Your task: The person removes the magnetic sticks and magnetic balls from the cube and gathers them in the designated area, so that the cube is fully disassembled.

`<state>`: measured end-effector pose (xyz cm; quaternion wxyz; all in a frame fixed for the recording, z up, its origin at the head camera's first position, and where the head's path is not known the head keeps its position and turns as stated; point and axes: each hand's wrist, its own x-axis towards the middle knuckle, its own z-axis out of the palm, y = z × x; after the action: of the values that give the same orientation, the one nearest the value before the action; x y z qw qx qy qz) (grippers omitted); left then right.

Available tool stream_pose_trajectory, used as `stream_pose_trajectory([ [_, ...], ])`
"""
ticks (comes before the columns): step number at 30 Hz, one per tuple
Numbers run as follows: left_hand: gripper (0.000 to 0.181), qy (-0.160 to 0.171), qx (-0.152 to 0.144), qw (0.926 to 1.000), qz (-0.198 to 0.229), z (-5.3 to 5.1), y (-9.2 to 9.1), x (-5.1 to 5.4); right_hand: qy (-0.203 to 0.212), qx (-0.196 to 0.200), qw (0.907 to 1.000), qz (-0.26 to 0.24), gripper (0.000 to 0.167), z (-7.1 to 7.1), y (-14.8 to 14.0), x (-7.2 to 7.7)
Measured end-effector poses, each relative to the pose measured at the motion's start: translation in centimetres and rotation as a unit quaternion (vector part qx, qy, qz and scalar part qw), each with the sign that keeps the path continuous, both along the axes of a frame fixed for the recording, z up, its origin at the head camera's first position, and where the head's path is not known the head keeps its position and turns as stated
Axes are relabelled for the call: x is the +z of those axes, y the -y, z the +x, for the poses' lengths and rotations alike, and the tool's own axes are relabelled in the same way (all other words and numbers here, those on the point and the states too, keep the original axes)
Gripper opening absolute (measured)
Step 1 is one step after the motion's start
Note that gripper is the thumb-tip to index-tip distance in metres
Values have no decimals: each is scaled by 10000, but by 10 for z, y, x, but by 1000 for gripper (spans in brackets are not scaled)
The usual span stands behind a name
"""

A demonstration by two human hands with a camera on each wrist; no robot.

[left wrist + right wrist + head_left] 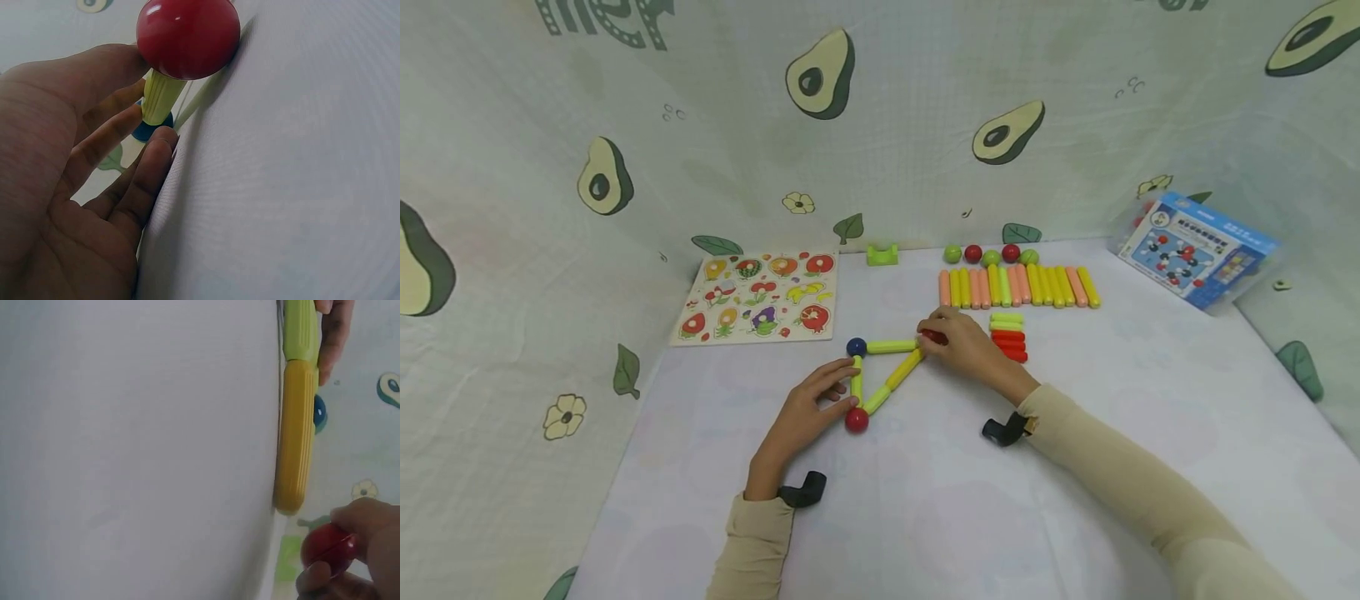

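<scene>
On the table lies a triangle of magnetic-looking sticks and balls. Its corners include a dark blue ball [857, 347] and a red ball [857, 420]. A short yellow-green stick [856, 383] joins those two, another green stick [891, 346] runs right from the blue ball, and a yellow stick [905, 369] forms part of the slanted side. My left hand [808, 410] rests beside the short stick, its thumb touching the red ball and its fingers loosely extended. At the right corner my right hand [964, 346] pinches a second red ball [328, 549], just off the yellow stick's end in the right wrist view.
Short green and red sticks [1008, 337] lie right of my right hand. Behind them stretches a row of coloured sticks [1017, 287], with several balls [991, 257] beyond. A fruit puzzle board [757, 298] is at back left, a green holder [882, 256] mid-back, a blue box [1195, 248] at right.
</scene>
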<state>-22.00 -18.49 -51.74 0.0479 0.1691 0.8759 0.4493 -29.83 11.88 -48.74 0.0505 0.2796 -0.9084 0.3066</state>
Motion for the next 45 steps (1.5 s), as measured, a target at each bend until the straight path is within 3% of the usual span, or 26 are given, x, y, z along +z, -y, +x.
stream_pose_trajectory([
  [6, 48, 43, 73, 9999, -81, 1, 0, 2, -253, -197, 9987, -393, 25, 7, -19, 15],
  [11, 48, 27, 43, 10000, -53, 1, 0, 3, -273, -573, 9973, -378, 32, 2, -52, 27],
  [18, 47, -14, 92, 9999, -65, 3, 1, 3, 56, -1321, 9912, 0, 42, -28, -104, 47],
  [24, 47, 30, 73, 10000, 35, 3, 0, 2, 540, -2095, 9757, 359, 47, -59, -148, 58],
  [33, 47, 16, 64, 10000, 21, 1, -1, -1, 1151, -2385, 9635, 398, 46, -99, -190, 51],
  [45, 47, -81, 11, 9999, 136, 1, -2, -2, 1789, -2268, 9551, 662, 45, -131, -196, 37],
])
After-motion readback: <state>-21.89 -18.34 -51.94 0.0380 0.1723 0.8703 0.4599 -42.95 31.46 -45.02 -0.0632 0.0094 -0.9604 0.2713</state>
